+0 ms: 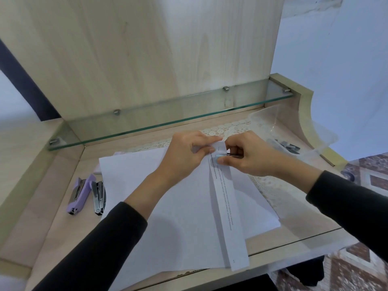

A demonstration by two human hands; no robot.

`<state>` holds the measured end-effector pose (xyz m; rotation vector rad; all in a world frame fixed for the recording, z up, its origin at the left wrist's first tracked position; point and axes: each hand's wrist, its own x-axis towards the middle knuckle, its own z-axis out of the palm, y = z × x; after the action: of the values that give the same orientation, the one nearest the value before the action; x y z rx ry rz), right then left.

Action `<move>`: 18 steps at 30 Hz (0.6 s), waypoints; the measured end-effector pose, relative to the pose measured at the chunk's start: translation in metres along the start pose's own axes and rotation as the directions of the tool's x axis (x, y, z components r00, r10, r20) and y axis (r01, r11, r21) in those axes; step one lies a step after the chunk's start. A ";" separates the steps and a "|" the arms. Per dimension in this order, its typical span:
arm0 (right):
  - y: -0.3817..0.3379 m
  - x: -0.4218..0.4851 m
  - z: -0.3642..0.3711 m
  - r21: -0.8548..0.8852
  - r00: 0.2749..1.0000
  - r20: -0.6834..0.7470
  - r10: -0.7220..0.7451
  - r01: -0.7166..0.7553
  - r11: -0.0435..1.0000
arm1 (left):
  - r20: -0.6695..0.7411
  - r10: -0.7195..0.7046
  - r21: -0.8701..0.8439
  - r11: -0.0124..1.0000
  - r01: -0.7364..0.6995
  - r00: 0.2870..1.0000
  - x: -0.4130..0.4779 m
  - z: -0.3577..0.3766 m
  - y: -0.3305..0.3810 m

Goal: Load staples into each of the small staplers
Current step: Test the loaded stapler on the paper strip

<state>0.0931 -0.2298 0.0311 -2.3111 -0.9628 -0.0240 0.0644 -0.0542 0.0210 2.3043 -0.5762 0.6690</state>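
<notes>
Left hand (pixel 184 152) pinches folded paper (pixel 189 206) while right hand (pixel 249 154) grips a small blue stapler (pixel 219 159); slipping paper could jam it.

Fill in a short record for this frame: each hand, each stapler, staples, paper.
left hand: pinches the top of the folded strip
right hand: grips the blue stapler at the strip's top
purple stapler: lies on the desk, left of the sheets
silver stapler: beside the purple one
staples: grey pile, far right
</notes>
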 end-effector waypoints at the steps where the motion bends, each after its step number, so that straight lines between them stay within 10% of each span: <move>1: 0.000 0.000 0.001 -0.018 1.000 -0.008 -0.006 0.006 1.000 | 0.002 0.001 0.004 1.000 -0.001 1.000 -0.001 0.000 0.000; 18: 0.008 -0.010 0.002 0.080 0.996 0.087 0.010 -0.017 0.997 | 0.019 -0.080 0.017 0.997 0.080 0.997 -0.003 -0.007 -0.006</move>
<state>0.0909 -0.2389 0.0226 -2.2597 -0.9727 0.1193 0.0631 -0.0449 0.0212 2.3386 -0.4860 0.6154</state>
